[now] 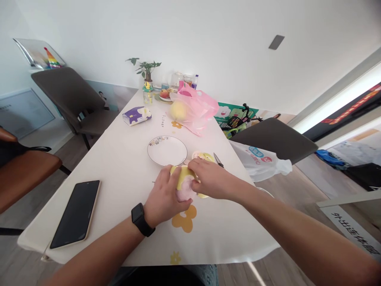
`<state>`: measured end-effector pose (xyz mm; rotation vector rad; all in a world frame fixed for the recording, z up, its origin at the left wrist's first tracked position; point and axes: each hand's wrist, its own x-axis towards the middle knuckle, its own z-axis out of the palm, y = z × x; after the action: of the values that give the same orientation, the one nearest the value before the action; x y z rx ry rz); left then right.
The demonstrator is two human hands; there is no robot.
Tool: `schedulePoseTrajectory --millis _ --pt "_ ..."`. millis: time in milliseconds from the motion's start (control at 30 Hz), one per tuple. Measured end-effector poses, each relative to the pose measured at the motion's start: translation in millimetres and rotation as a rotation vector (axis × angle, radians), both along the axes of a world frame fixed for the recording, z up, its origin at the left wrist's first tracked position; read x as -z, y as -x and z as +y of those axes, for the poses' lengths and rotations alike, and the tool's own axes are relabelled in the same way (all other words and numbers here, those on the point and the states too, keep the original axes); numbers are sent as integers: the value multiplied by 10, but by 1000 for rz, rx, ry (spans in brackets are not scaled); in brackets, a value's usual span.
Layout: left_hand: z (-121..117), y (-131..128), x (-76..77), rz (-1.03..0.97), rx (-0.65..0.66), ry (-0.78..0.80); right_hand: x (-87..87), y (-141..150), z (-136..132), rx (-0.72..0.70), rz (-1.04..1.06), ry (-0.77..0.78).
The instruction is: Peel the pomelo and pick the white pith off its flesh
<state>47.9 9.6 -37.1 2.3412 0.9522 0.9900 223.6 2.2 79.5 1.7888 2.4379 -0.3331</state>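
Observation:
A partly peeled pomelo shows pinkish-white pith where its yellow rind is off. My left hand, with a black watch at the wrist, is wrapped round its left side. On the upper right of the fruit, my right hand has its fingers closed on the edge of the rind; the fingertips are partly hidden. Pieces of pomelo peel lie on the table behind and beneath my right hand. Just beyond it is a small knife. A white plate with a patterned rim sits behind the pomelo.
The white-covered table holds a phone at left and a purple tissue pack. Farther back are a pink plastic bag with a yellow fruit, a potted plant and an apple. A white bag hangs at right.

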Motion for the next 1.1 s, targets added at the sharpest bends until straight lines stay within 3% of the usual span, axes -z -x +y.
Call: schedulePoseTrajectory --millis 433,667,833,1100 --pt "32 72 15 -37 10 1 -32 4 176 -101 -168 20" --pt "33 36 -10 -31 30 -30 -46 -112 236 -8 -24 29" --pt "77 91 -5 -40 43 24 -82 -177 187 -66 86 63" --pt "114 130 -52 -18 132 4 -68 -62 297 -125 -38 124"
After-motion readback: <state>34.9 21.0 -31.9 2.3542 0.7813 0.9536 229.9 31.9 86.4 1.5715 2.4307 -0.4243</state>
